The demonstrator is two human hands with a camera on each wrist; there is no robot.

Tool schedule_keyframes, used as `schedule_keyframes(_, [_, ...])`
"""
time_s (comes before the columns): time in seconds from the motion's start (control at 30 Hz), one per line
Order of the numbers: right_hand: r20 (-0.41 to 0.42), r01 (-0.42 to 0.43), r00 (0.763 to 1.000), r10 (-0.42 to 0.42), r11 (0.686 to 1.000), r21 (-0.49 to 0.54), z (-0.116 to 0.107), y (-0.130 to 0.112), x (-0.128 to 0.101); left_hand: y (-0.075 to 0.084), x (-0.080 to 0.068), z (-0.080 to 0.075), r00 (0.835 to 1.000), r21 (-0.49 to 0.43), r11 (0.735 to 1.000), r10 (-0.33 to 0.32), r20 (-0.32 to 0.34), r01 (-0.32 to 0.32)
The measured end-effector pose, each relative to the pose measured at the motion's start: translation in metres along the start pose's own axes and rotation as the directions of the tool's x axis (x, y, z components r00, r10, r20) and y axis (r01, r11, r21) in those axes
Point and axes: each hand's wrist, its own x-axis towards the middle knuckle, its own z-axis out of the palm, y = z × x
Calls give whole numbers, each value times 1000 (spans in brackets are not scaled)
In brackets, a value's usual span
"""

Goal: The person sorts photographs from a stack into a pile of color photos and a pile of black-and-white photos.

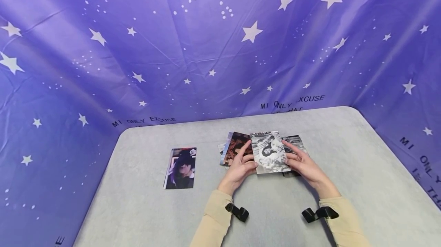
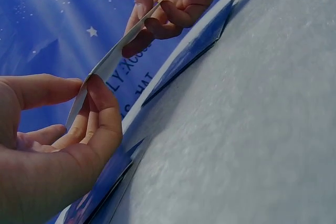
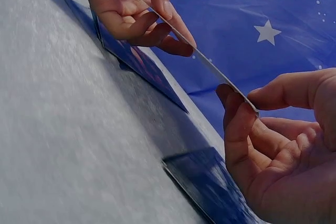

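In the lower middle of the frame, the left hand and the right hand both pinched a black-and-white rectangular photo print by its opposite edges, holding it lifted a little above the grey felt-covered table. Under it, a small pile of dark photo prints lay on the table. One colour portrait photo lay alone, left of the hands and well apart. A purple cloth with white stars filled the upper frame.

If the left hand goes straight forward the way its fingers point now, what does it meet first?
Probably the brown photo lying on the table under the left hand, which already pinches the black-and-white photo. Beyond that is the pile's far edge, then bare table; depth is uncertain.
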Motion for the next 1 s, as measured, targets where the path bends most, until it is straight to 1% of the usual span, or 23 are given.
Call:
schedule_keyframes(0.07, [-18, -5, 1000, 4, 1000, -17, -3, -1, -2, -3, 2, 3, 1000, -3, 1000, -2, 2, 2])
schedule_keyframes(0.17, [-70, -8, 998, 4, 999, -49, -7, -2, -5, -8, 7, 9, 1000, 3, 1000, -2, -5, 2])
schedule_keyframes(0.3, [-126, -11, 992, -5, 992, -130, -14, -4, -7, -14, 11, 18, 1000, 34, 999, -15, -27, 16])
schedule_keyframes(0.43, [-142, -32, 990, 2, 978, -204, -23, -5, -10, -21, 15, 26, 999, 47, 998, -28, -43, 30])
schedule_keyframes(0.53, [-143, -40, 990, 8, 974, -224, -29, -5, -13, -24, 19, 32, 998, 41, 999, -29, -49, 31])
schedule_keyframes(0.6, [-145, -29, 989, -4, 973, -228, -33, -3, -14, -26, 22, 35, 998, 47, 998, -28, -49, 30])
schedule_keyframes(0.67, [-151, -13, 988, -23, 972, -235, -36, -2, -15, -26, 25, 38, 998, 71, 997, -30, -47, 33])
schedule_keyframes(0.8, [-193, 8, 979, -62, 964, -265, -40, -1, -15, -27, 31, 42, 998, 134, 990, -35, -50, 42])
schedule_keyframes(0.87, [-223, 0, 973, -67, 958, -288, -42, -1, -16, -28, 34, 45, 998, 167, 985, -40, -52, 48])
schedule_keyframes(1.0, [-253, -25, 965, -72, 932, -362, -44, -1, -16, -29, 38, 50, 998, 229, 972, -38, -59, 51])
